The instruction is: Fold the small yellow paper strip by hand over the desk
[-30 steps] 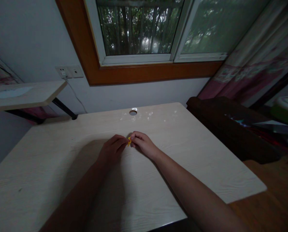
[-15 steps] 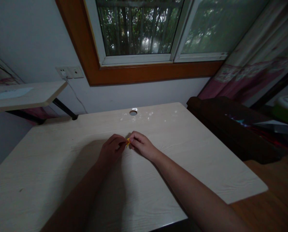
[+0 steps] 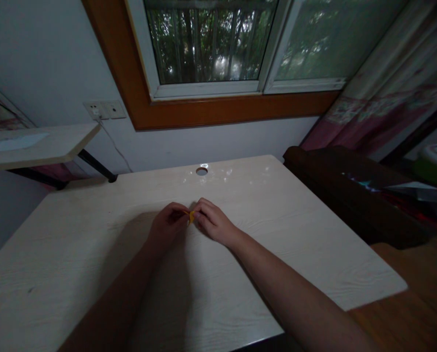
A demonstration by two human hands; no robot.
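Observation:
A small yellow folded piece (image 3: pixel 191 217), which looks like paper, sits between my two hands above the middle of the pale wooden desk (image 3: pixel 295 234). My left hand (image 3: pixel 166 226) pinches its left side between thumb and fingers. From the other side, my right hand (image 3: pixel 213 220) pinches its right edge, the fingertips close to those of the left. Most of the piece is hidden by the fingers, and its exact shape is too small to make out.
A raised shelf (image 3: pixel 68 142) on black legs stands at the desk's back left. Near the back edge is a round cable hole (image 3: pixel 202 171). A dark wooden piece of furniture (image 3: pixel 324 181) with items on it stands to the right. A window (image 3: pixel 211 44) is ahead.
Both hands have shifted very slightly to the left. The yellow piece has turned between the fingers and shows a different, more rounded outline.

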